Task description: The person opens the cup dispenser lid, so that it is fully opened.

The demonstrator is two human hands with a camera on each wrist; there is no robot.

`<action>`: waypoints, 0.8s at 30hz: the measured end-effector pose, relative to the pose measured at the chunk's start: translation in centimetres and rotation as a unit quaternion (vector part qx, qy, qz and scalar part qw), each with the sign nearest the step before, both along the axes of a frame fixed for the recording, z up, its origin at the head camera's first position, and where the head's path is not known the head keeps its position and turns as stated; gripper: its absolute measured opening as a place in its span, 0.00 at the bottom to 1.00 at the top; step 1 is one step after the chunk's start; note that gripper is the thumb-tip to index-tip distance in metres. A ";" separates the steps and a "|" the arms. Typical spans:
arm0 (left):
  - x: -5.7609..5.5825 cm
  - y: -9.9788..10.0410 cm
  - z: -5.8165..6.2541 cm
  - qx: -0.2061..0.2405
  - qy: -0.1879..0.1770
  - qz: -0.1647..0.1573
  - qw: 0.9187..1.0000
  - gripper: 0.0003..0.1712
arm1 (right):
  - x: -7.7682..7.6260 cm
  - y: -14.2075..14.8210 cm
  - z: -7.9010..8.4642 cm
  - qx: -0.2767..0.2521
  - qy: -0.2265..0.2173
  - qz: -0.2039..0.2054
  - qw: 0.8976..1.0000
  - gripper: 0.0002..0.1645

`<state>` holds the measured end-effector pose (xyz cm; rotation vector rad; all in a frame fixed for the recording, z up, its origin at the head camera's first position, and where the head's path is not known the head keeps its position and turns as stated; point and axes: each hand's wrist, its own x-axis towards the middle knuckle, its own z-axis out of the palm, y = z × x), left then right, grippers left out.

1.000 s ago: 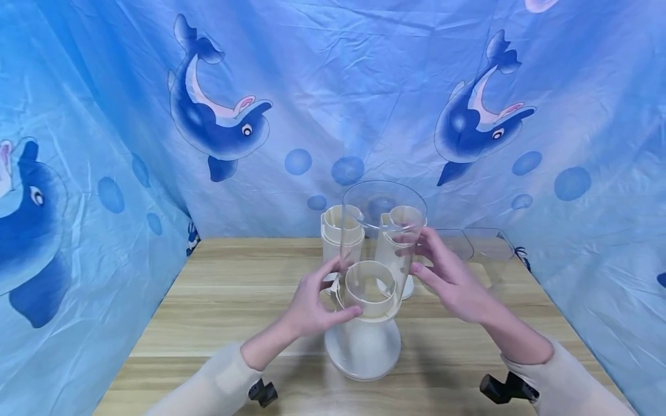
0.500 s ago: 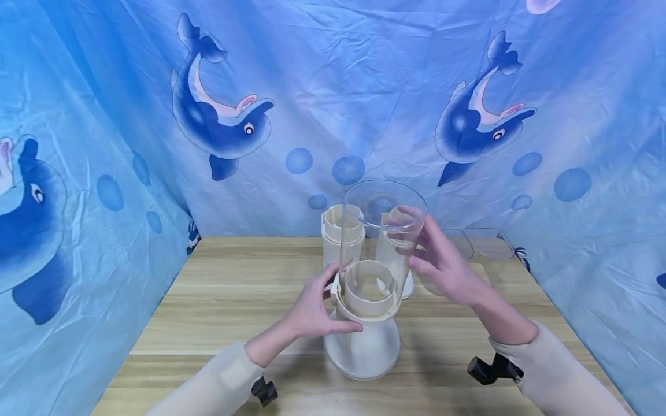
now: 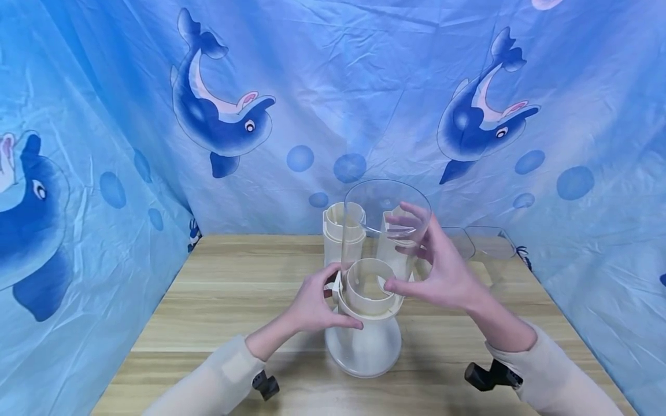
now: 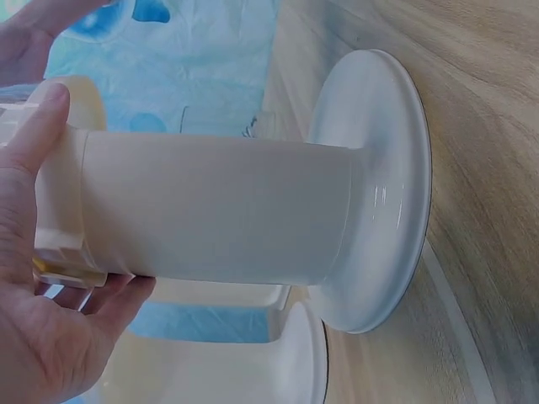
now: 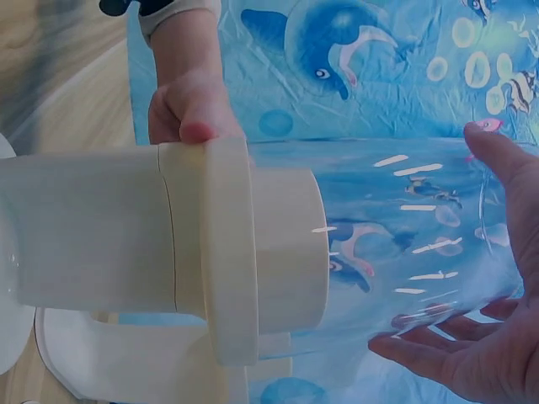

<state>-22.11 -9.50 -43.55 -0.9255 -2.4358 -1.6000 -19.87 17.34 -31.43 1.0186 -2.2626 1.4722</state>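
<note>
A white pedestal stand (image 3: 364, 344) with a round base and cream collar stands upright on the table. A tall clear cylinder (image 5: 392, 244) sits upright over the stand's inner ring (image 5: 290, 248). My left hand (image 3: 314, 303) grips the cream collar (image 4: 63, 185), thumb at the near side and fingers round the far side. My right hand (image 3: 442, 271) holds the clear cylinder, thumb on the near wall and fingers spread behind it. Through the clear wall the fingers still show.
Two similar white stands (image 3: 343, 237) stand behind, one partly hidden by the cylinder and right hand. Clear containers (image 3: 489, 241) lie at the back right, near a pale flat piece (image 3: 481, 273). Dolphin-print cloth (image 3: 312, 86) encloses the wooden table (image 3: 234, 306).
My left hand has slipped down from the cylinder's lower part to the stand's collar. My right hand has shifted left around the cylinder, its thumb now across the near wall.
</note>
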 end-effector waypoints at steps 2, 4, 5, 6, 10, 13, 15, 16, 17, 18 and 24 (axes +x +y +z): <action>-0.1 -0.1 0.0 0.002 -0.002 -0.003 1.000 0.57 | 0.0 -0.2 0.1 0.001 -0.001 -0.014 1.000 0.73; -0.1 -0.1 0.0 0.007 -0.005 -0.006 1.000 0.57 | 0.0 -0.3 0.2 0.006 -0.002 -0.031 1.000 0.72; -0.2 -0.1 0.0 0.010 -0.006 -0.008 1.000 0.56 | 0.0 -0.4 0.3 0.008 -0.003 -0.038 0.999 0.71; -0.2 -0.2 -0.1 0.012 -0.007 -0.010 1.000 0.56 | 0.0 -0.4 0.4 0.010 -0.004 -0.043 0.999 0.71; -0.2 -0.3 -0.1 0.017 -0.013 -0.010 1.000 0.56 | -0.4 -0.5 0.5 0.005 -0.012 -0.045 0.999 0.69; -0.2 -0.3 0.0 0.018 -0.014 -0.009 1.000 0.56 | -0.7 -0.5 0.6 -0.012 -0.026 -0.033 0.999 0.67; -0.1 -0.3 0.0 0.018 -0.014 -0.009 1.000 0.56 | -0.9 -0.5 0.7 -0.020 -0.036 -0.028 0.999 0.67; -0.1 -0.3 0.0 0.019 -0.014 -0.009 1.000 0.56 | -1.0 -0.4 0.7 -0.022 -0.039 -0.026 0.999 0.67; -0.1 -0.3 0.0 0.019 -0.014 -0.010 1.000 0.56 | -1.1 -0.4 0.7 -0.023 -0.041 -0.025 0.999 0.67; -0.1 -0.3 0.1 0.018 -0.013 -0.010 1.000 0.56 | -1.1 -0.4 0.7 -0.025 -0.042 -0.024 0.999 0.67; -0.3 -0.1 0.1 0.008 -0.011 -0.012 1.000 0.57 | -0.6 0.0 0.5 -0.039 -0.031 -0.019 0.999 0.68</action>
